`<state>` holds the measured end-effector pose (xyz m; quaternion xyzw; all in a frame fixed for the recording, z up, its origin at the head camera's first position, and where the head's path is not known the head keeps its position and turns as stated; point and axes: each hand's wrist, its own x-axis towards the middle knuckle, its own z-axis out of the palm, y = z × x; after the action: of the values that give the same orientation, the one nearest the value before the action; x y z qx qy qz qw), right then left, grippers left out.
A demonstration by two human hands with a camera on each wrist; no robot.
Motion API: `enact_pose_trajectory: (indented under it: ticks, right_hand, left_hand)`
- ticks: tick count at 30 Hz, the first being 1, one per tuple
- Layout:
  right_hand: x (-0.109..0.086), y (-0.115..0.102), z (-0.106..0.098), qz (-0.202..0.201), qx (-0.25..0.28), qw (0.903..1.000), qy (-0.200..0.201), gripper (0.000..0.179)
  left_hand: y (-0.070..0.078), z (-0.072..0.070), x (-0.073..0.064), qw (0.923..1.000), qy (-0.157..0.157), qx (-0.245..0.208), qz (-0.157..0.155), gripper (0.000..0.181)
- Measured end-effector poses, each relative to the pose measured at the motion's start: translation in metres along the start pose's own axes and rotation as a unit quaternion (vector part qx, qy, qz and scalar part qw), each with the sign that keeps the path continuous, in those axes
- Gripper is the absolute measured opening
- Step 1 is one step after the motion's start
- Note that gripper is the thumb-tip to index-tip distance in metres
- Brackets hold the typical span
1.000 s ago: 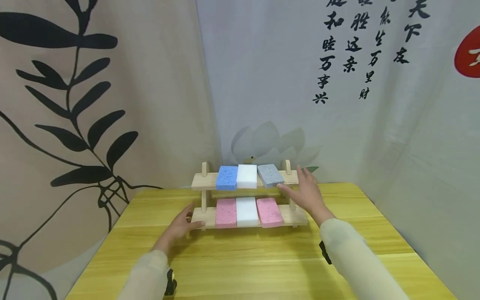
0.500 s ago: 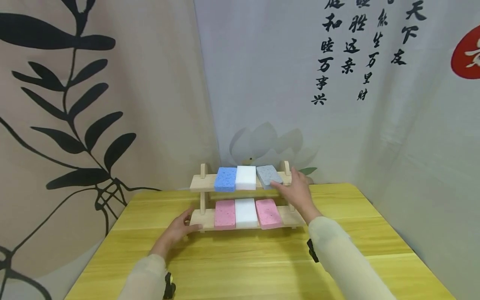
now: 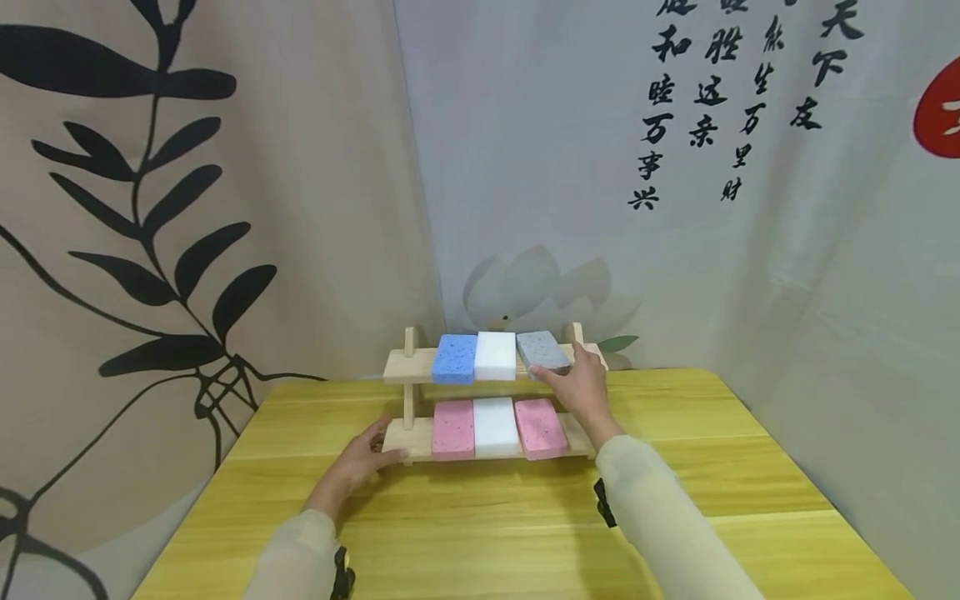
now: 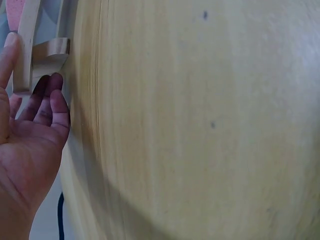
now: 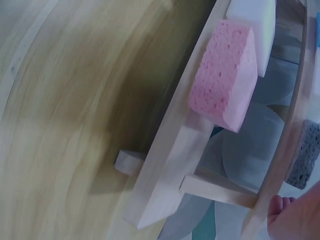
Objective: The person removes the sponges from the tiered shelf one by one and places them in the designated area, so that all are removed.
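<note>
A two-tier wooden rack (image 3: 408, 367) stands on the table. Its upper shelf bears a blue sponge (image 3: 454, 358), a white sponge (image 3: 495, 355) and a slanted grey sponge (image 3: 542, 350). Below lie a left pink sponge (image 3: 453, 429), another white sponge (image 3: 495, 426) and a right pink sponge (image 3: 541, 427), slightly turned. My left hand (image 3: 360, 457) holds the lower shelf's left end, thumb in front, other fingers behind. With thumb and fingers at the grey sponge's front and right side, my right hand (image 3: 583, 390) grips it; the contact is partly hidden.
The yellow wood-grain table (image 3: 480, 533) extends in front of the rack and to both sides. Behind it hangs a printed cloth (image 3: 337, 208) with leaves and black characters. A dark cord (image 4: 61, 215) shows past the table edge in the left wrist view.
My right hand has moved left from the upper shelf's right end to the grey sponge. My left hand and the sponges keep their places on the rack.
</note>
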<state>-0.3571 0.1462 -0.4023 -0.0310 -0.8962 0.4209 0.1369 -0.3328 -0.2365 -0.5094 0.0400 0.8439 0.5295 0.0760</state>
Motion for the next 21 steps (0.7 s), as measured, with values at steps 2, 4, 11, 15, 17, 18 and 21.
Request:
enact_pose_trajectory:
  ticks: [2,4,11,15,17,18,21]
  right_hand:
    - [0.000,0.000,0.003,0.005,0.003,1.0000,0.005,0.102]
    - [0.000,0.000,0.006,0.008,0.007,0.9999,0.010,0.101]
    - [0.000,0.000,0.016,0.021,0.023,0.9994,0.016,0.101]
    - [0.000,0.001,0.020,0.029,0.026,0.9989,0.026,0.100]
    - [0.001,0.000,0.022,0.028,0.025,0.9988,0.032,0.098]
    - [0.000,0.000,0.022,0.026,0.025,0.9988,0.033,0.097]
    - [0.000,-0.001,0.022,0.021,0.023,0.9989,0.035,0.093]
  left_hand:
    - [0.001,0.000,0.000,1.0000,0.001,-0.001,0.000,0.093]
    - [0.000,0.001,0.001,1.0000,0.002,-0.005,0.000,0.093]
    - [0.001,0.001,-0.001,0.9998,0.006,-0.016,-0.004,0.091]
    - [0.001,0.001,-0.002,0.9998,0.006,-0.019,-0.008,0.091]
    - [0.001,0.001,-0.002,0.9998,0.004,-0.016,-0.008,0.091]
    - [0.001,0.001,-0.002,0.9999,0.004,-0.015,-0.009,0.091]
    - [0.001,0.001,-0.002,0.9999,0.002,-0.012,-0.008,0.092]
